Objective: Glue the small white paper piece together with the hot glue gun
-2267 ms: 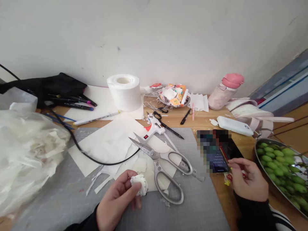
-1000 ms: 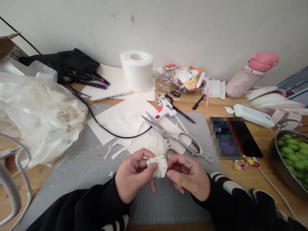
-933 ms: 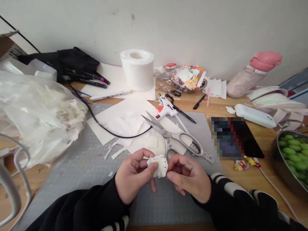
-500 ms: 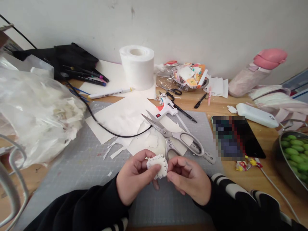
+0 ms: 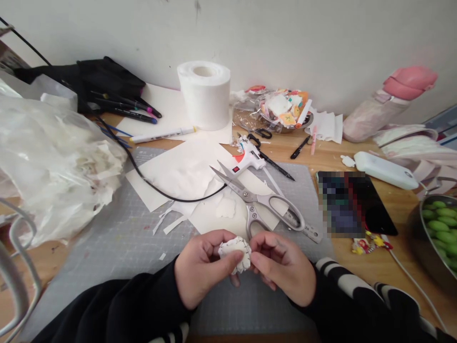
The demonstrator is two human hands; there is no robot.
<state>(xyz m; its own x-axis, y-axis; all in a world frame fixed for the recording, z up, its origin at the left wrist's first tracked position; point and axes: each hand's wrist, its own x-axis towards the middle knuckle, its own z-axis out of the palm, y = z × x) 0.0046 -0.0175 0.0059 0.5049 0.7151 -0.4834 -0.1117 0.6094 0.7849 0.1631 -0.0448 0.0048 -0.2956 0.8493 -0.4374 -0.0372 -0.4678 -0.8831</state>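
My left hand (image 5: 205, 269) pinches a small white paper piece (image 5: 232, 250) between thumb and fingers. The piece is roundish, with a notched edge and short dark marks along its right rim. At that right rim, the closed thumb and fingers of my right hand (image 5: 285, 267) grip the edge; their tips are partly hidden. Just beyond my hands lie large silver scissors (image 5: 250, 195), blades parted, over white paper sheets (image 5: 174, 166) and a metal ruler (image 5: 310, 231). A white glue gun (image 5: 246, 159) with a red trigger lies behind the scissors.
A grey cutting mat (image 5: 117, 257) covers the desk. A plastic bag of scraps (image 5: 60, 166) stands left, a paper roll (image 5: 205, 100) at the back. On the right are a blurred phone (image 5: 378, 205), a pot of green fruit (image 5: 441, 228) and a pink-lidded bottle (image 5: 371, 112).
The paper piece has tilted slightly in my left hand. My right fingertips have come in against its right edge. The whole view has shifted a little.
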